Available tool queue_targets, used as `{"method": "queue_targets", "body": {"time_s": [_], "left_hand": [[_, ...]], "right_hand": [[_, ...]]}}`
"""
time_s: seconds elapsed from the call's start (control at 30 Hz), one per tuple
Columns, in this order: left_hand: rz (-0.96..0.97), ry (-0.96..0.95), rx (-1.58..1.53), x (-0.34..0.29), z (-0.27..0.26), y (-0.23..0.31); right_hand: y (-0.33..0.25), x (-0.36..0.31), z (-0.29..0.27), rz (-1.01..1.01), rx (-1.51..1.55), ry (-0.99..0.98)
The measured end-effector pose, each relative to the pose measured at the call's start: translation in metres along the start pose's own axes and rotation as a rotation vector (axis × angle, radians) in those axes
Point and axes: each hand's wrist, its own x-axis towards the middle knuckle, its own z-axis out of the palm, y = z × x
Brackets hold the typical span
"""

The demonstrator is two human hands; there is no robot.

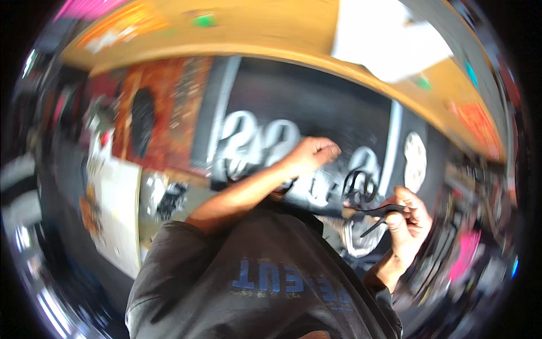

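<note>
My right hand (409, 219) pinches a thin black strap (377, 211) between thumb and fingers. One end of it sticks out below the fingers, and the rest runs left toward dark loops (361, 186) on the black work surface (305, 96). My left hand (311, 156) is over the middle of that surface, fingers curled together; whatever they may hold is hidden. Pale, rounded sole-like pieces (240, 133) lie left of that hand, blurred by motion. Another pale piece (364, 161) is beside the loops.
An orange-yellow shelf (271, 42) crosses the far side, bearing white sheets (389, 39). To the left, a dark sole-shaped piece (143, 121) lies on a reddish board (183, 113). A whitish sole-shaped piece (415, 162) lies at the right. Below the right end is a pale shoe-like item (361, 237).
</note>
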Motion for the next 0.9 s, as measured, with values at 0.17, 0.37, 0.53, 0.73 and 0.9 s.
{"method": "queue_targets", "body": {"time_s": [0.17,0.37,0.53,0.73,0.9], "left_hand": [[-0.071,0.374,-0.259,-0.117,-0.058,-0.012],[-0.014,0.532,-0.269,-0.208,-0.124,-0.033],[0.064,0.693,-0.144,-0.276,-0.177,-0.044],[0.053,0.843,-0.205,-0.316,-0.209,-0.060],[0.018,0.834,-0.255,-0.325,-0.215,-0.068]], "right_hand": [[0.023,0.120,0.114,-0.129,-0.063,-0.260],[0.037,0.236,0.346,-0.092,0.154,-0.468],[0.063,0.287,0.494,0.015,0.158,-0.601],[0.066,0.297,0.579,-0.193,0.059,-0.626],[0.139,0.250,0.611,-0.473,-0.288,-0.513]]}}
